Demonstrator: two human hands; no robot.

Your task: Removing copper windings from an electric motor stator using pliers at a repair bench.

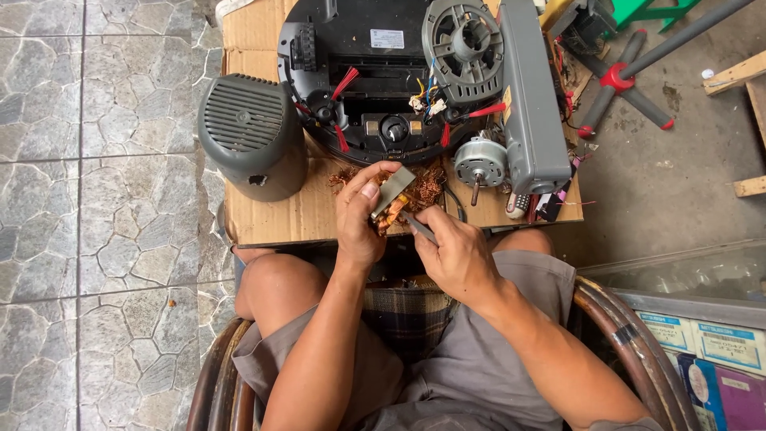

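My left hand [361, 214] grips a small motor stator [389, 195], a grey metal block with copper windings, just above my knees. In my right hand [453, 249] is a thin dark tool [419, 227], whose tip touches the stator's underside. Loose copper wire [427, 190] lies in a tangle on the cardboard [279, 215] right behind my hands. I sit in a rattan chair [630, 335] with my knees under the cardboard's near edge.
On the cardboard lie a round black robot vacuum [359, 72] turned upside down, a grey vented housing [251, 132], a small motor with shaft [479, 164], a grey motor frame [467, 48] and a long grey casing [531, 96]. Stone tiles at left; a grey-and-red stand [618, 80] at right.
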